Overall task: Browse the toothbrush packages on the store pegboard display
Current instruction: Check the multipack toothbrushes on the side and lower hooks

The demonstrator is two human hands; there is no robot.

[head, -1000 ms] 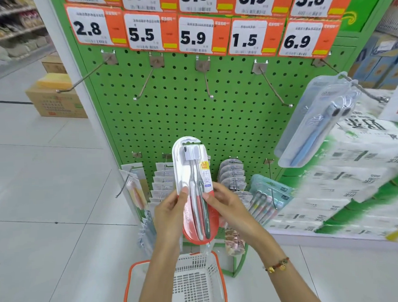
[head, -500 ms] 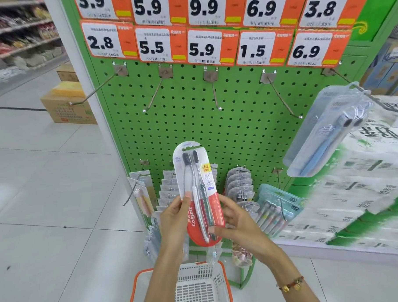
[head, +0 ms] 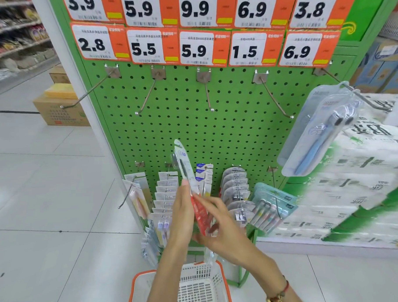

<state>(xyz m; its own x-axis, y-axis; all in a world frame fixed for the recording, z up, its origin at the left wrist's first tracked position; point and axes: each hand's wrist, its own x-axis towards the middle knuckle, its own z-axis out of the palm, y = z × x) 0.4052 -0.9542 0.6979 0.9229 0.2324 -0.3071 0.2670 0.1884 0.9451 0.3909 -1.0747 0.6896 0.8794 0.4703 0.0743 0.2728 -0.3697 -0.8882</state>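
Green pegboard (head: 215, 127), both hands' fingers (head: 215, 202) pinching toothbrush package (head: 190, 185)

Your toothbrush package (head: 190, 181) is glossy clear plastic over printed card. The pegboard (head: 215, 127) in front of you is matt green painted metal with punched holes; its hooks (head: 208, 93) are bare shiny metal wire. The price tags (head: 202, 48) look like smooth paper. The basket (head: 199, 285) below you is white moulded plastic with an orange rim. The floor tiles (head: 46, 180) are smooth and slightly glossy; the box (head: 61, 111) is matt cardboard.
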